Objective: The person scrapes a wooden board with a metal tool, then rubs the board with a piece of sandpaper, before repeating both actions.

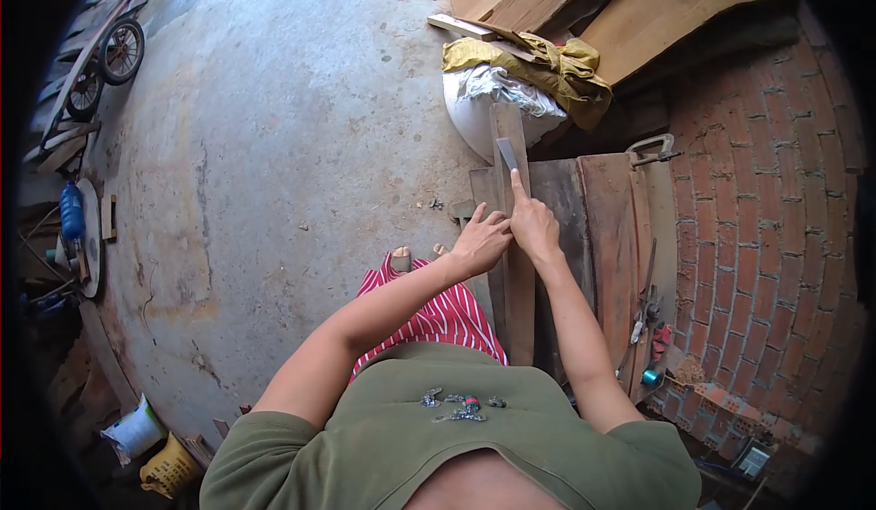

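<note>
My right hand (537, 229) is closed around a chisel (507, 152), its index finger stretched along the flat metal blade. The handle is hidden in the palm. Below the blade lies a long narrow wooden board (519, 300), running away from my body. My left hand (482, 244) is at the board's left edge, just beside my right hand. Its fingers are bent over the wood, and its thumb is hidden. A small dark block (463, 210) juts out to the left of these fingers.
Wide planks form a bench (607, 236) under the board, with a metal clamp (652, 150) at its far end. Beyond stands a white container (465, 113) topped with a yellow sack (575, 72). A brick surface (744, 236) lies right. Tools and a wheeled frame (121, 51) line the sides.
</note>
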`<state>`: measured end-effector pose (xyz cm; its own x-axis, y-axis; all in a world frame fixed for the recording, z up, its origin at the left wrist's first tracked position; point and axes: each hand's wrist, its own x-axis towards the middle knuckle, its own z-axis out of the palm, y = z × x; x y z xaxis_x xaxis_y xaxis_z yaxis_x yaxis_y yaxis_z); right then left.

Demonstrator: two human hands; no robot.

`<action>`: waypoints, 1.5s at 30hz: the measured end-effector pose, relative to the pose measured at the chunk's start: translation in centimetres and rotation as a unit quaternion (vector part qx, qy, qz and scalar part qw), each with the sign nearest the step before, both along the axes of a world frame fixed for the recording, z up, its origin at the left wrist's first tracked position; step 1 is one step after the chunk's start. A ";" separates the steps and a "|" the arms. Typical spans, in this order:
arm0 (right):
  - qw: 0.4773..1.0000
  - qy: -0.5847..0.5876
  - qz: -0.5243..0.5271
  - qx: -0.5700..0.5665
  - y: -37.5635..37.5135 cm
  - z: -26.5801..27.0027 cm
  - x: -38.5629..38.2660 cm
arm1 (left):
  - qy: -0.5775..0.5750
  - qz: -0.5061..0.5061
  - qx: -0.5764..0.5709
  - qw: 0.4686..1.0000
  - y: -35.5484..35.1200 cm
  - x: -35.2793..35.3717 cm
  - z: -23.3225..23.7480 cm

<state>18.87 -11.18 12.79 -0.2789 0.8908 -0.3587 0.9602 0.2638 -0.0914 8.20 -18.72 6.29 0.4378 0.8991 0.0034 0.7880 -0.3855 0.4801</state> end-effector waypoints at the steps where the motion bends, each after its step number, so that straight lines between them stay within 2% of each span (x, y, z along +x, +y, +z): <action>1: 1.000 0.007 0.003 0.015 1.3 -0.4 -0.5 | -0.010 0.001 0.013 1.000 -0.2 0.2 -0.4; 4: 0.998 0.032 0.007 0.048 4.8 -1.7 -2.0 | -0.014 0.005 0.032 0.999 -0.7 0.3 -0.6; 6: 0.998 0.033 0.012 0.051 3.6 -2.0 -1.1 | -0.010 0.008 0.044 0.999 -0.5 0.0 0.0; 8: 0.998 0.030 0.020 0.057 1.2 -1.5 0.4 | 0.031 -0.019 -0.028 0.999 -0.2 -0.2 1.1; 10: 0.999 0.019 0.025 0.022 -1.4 -0.3 1.8 | 0.012 -0.009 -0.028 0.999 -0.2 -0.2 1.2; 13: 0.999 0.008 0.025 0.021 0.1 -0.2 0.7 | 0.007 -0.008 -0.046 0.999 0.0 -0.1 1.3; 16: 0.998 0.023 0.015 0.047 5.6 -1.3 -2.3 | 0.029 -0.009 -0.028 0.999 -0.5 0.4 0.8; 19: 0.998 0.037 0.015 0.056 8.0 -2.2 -3.5 | 0.036 -0.002 -0.012 0.999 -0.6 0.1 0.9; 22: 0.998 0.028 0.014 0.057 3.9 -1.9 -1.0 | 0.042 -0.011 -0.022 0.999 -0.2 -0.1 1.7; 24: 0.999 0.010 0.021 0.040 -0.4 -1.2 1.6 | 0.079 -0.034 -0.083 0.993 0.0 -0.1 2.8; 27: 1.000 -0.010 0.001 0.003 -3.8 0.2 3.4 | 0.035 0.001 -0.039 0.999 -0.5 0.1 1.7; 31: 0.999 0.006 -0.006 0.037 1.7 -0.9 0.2 | 0.072 -0.034 -0.049 0.996 -0.4 0.1 1.6; 34: 0.998 0.035 -0.008 0.059 7.4 -2.3 -2.2 | 0.069 -0.027 0.008 0.997 -0.7 0.2 0.8; 37: 0.998 0.037 -0.009 0.053 6.4 -1.9 -1.9 | 0.095 -0.026 0.017 0.995 -0.8 0.2 1.1; 43: 0.999 0.007 0.012 0.043 -7.9 -0.3 7.0 | 0.098 -0.004 -0.011 0.995 -1.2 0.5 1.5; 45: 0.999 -0.010 0.013 0.037 -11.7 1.4 9.1 | 0.101 -0.003 0.026 0.995 -1.8 0.5 1.0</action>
